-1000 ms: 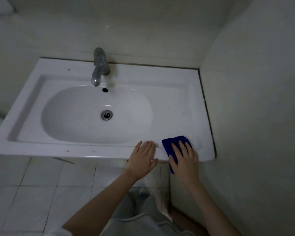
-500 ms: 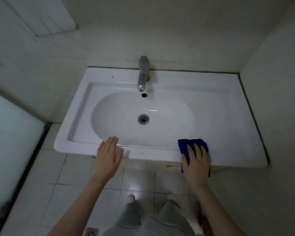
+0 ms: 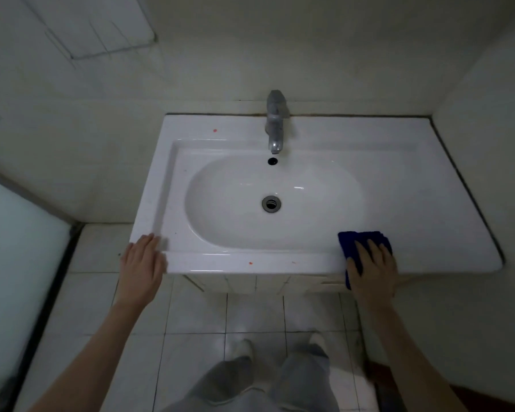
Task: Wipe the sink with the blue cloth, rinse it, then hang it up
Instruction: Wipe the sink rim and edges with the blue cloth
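With the right hand [image 3: 372, 269] pressing the blue cloth [image 3: 350, 240] flat under straight fingers [image 3: 364, 252] on the front rim of the sink [image 3: 220, 261] and the left hand [image 3: 142, 266] resting flat at its corner, it is best to sweep leftward in firm, overlapping strokes.

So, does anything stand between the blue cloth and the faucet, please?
Nothing visible does. The right hand presses the blue cloth flat on the sink at its front rim, with an open path across to the faucet.
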